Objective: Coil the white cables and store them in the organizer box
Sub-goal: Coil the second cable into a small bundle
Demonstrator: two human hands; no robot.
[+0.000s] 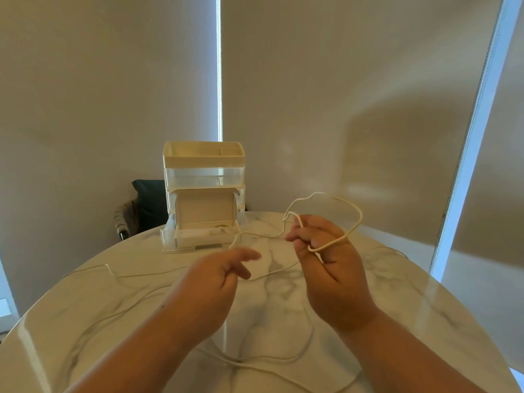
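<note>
1. The step in hand looks like the early coiling: the right hand (326,268) holds one loop of the white cable (359,215) up above the table (397,293).
2. To do it well, I would feed each new turn in at the same size as this loop and lay it flat against it, letting the cable roll a little between the fingers so it does not kink.
3. The tail runs from the loop down toward the organizer box (204,177), so draw the slack in gently, or it may drag against the box.
4. More loose strands (136,275) lie across the table, near and left; whether they are the same cable I cannot tell.
5. The right hand is raised, palm turned inward, fingers curled and pinching the loop where its two ends meet.
6. The left hand (218,276) hovers lower, just beside it, fingers relaxed and holding nothing.
7. The box stands at the far edge, its lower front open.
</note>
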